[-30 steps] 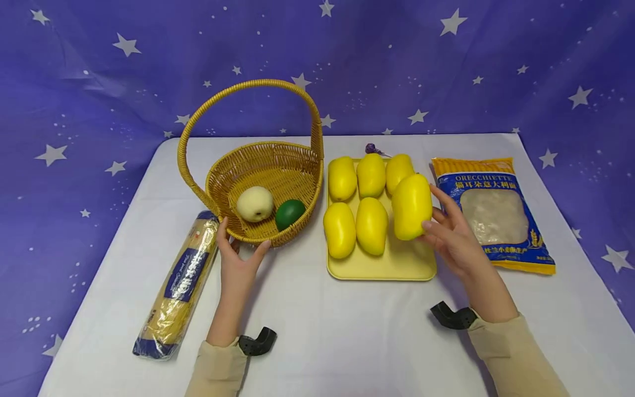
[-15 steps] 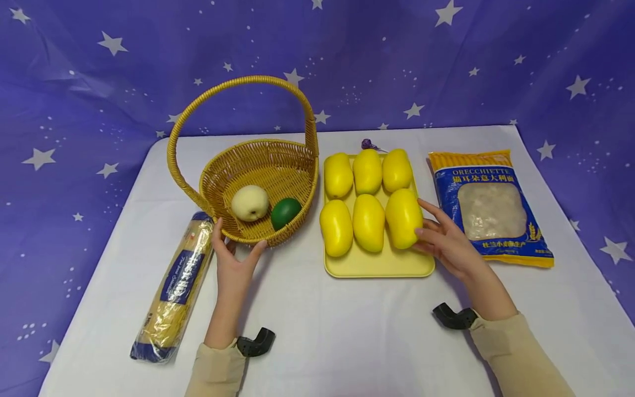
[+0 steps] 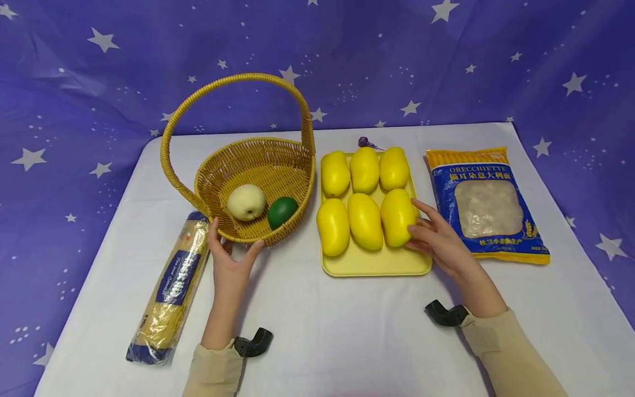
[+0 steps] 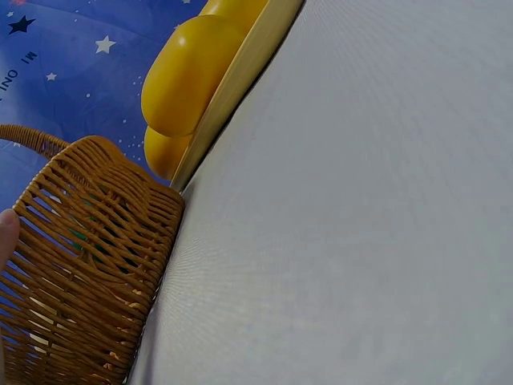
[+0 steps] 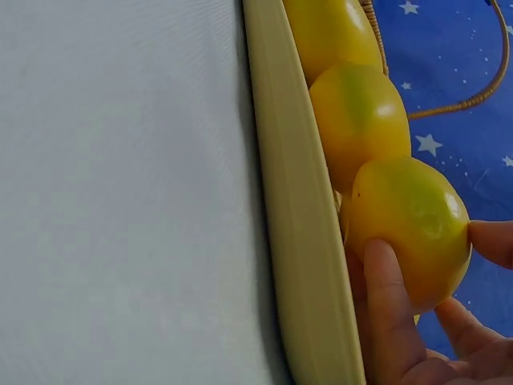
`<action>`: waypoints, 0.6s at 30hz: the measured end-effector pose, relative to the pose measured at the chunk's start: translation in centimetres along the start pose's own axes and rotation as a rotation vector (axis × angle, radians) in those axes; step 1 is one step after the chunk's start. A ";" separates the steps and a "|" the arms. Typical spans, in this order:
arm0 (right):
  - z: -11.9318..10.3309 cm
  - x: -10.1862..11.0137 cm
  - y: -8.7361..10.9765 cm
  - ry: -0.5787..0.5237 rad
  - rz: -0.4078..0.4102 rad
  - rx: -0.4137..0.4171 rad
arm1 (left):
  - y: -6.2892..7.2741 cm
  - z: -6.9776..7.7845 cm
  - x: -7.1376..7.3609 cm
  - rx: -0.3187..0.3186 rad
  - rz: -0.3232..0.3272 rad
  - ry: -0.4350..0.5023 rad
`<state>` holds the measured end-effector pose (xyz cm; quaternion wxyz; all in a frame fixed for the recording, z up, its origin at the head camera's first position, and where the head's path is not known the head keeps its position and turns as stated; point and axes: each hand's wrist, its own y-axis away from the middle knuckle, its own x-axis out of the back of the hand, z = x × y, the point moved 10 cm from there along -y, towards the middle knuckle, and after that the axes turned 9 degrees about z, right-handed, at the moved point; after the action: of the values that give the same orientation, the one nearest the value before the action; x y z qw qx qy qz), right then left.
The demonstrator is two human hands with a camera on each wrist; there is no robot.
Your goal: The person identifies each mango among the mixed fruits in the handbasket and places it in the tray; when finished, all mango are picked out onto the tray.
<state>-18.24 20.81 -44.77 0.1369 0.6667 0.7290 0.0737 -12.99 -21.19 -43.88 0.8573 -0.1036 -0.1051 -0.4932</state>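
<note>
My right hand (image 3: 441,240) holds a yellow mango (image 3: 398,218) at the front right of a pale yellow tray (image 3: 377,267). In the right wrist view a thumb and fingers (image 5: 389,297) lie around this mango (image 5: 421,224), which sits against its neighbour. Several more mangoes stand in two rows on the tray. My left hand (image 3: 232,264) holds the near rim of a wicker basket (image 3: 292,151), thumb and forefinger spread along it. Inside the basket lie a pale round fruit (image 3: 246,202) and a dark green oval fruit (image 3: 283,213). The left wrist view shows the basket's woven side (image 4: 96,249) and one fingertip.
A long pack of noodles (image 3: 171,292) lies left of the basket. To the right of the tray is a blue and orange orecchiette bag (image 3: 488,209). A small purple-wrapped lollipop (image 3: 364,141) lies behind the tray. The basket's tall handle (image 3: 238,77) arches above it.
The right hand has lowered its mango from above the tray into the front right spot. The left hand stays at the basket rim. The whole view has shifted slightly.
</note>
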 end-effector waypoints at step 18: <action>-0.8 0.5 0.2 0.346 0.109 0.030 | 0.0 -0.1 -0.1 0.013 -0.008 0.013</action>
<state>-18.35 21.36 -44.01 -0.0049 0.6844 0.7056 0.1836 -12.99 -21.12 -44.00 0.8566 -0.0945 -0.1030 -0.4967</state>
